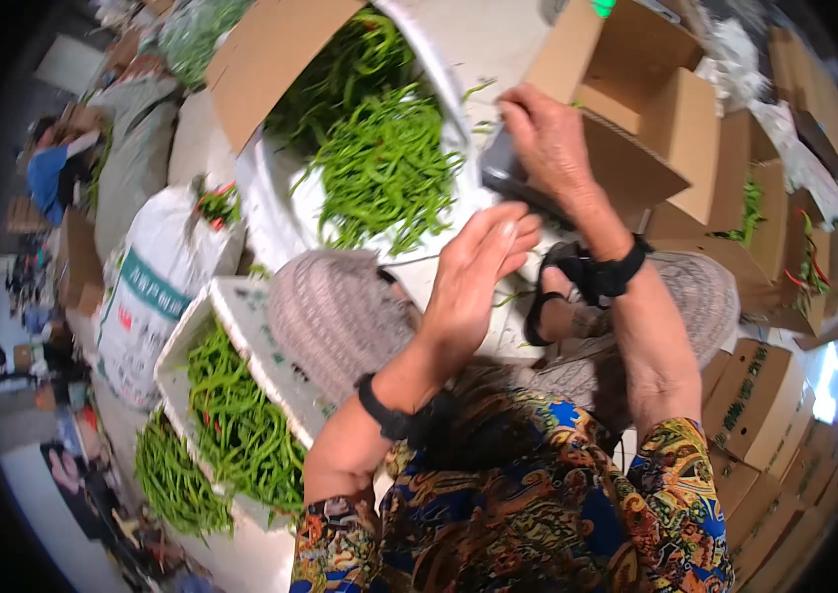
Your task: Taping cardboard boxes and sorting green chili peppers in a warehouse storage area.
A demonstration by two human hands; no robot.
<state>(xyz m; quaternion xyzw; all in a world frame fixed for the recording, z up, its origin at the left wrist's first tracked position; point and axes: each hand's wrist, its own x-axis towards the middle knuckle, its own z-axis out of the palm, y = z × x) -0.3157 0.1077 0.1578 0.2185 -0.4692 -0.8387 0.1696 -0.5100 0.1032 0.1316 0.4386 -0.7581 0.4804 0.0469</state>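
My left hand [480,256] is held over the floor between my knees, its fingers stretched out and nothing visible in it. Farther ahead, my right hand [549,137] has curled fingers; whether they pinch anything cannot be seen. Partly behind both hands lies a dark grey object [502,159], perhaps a scale. To the left of it, a heap of long green chili peppers [389,167] rests on a white woven plastic sheet [271,193]. An open cardboard box [630,159] stands just right of my right hand.
At my left are a foam box [289,404] of green chilies, a bundle of chilies [178,474] and a full white woven sack [156,285]. Cardboard boxes with some chilies [749,211] stand right, near stacked closed cartons [756,400]. A person in blue [52,174] sits far left.
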